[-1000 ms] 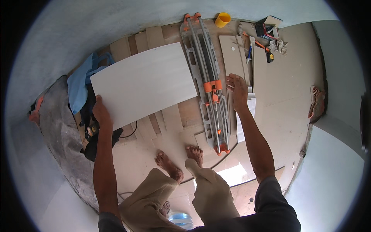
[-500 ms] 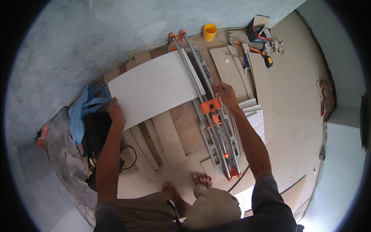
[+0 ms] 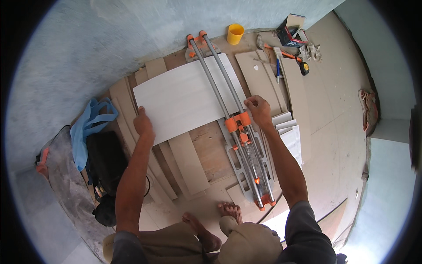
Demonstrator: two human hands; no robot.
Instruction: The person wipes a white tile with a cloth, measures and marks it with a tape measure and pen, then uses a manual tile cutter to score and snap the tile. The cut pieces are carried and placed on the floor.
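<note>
A large white tile (image 3: 176, 99) lies across the bed of a manual tile cutter (image 3: 220, 86), its right part passing beneath the two steel rails. My left hand (image 3: 143, 122) is closed on the tile's left edge, thumb on top. At the tile's near right corner, just beyond the rails, my right hand (image 3: 258, 108) pinches the edge with bent fingers. The orange cutter carriage (image 3: 238, 122) sits on the rails just on the near side of the tile. Under the tile's left part lie several beige tile strips (image 3: 189, 156).
A black bag (image 3: 105, 154) and blue cloth bag (image 3: 85, 132) lie left. Past the cutter stands a yellow cup (image 3: 235, 34). On the right are beige tile pieces (image 3: 255, 72), a blue pen (image 3: 278, 70), a hammer (image 3: 285, 53), a tape measure (image 3: 304, 68) and an open box (image 3: 290, 35).
The white tile has slid right, so its right part now reaches past both rails. My left hand has moved right with it. My right hand has stayed beside the cutter.
</note>
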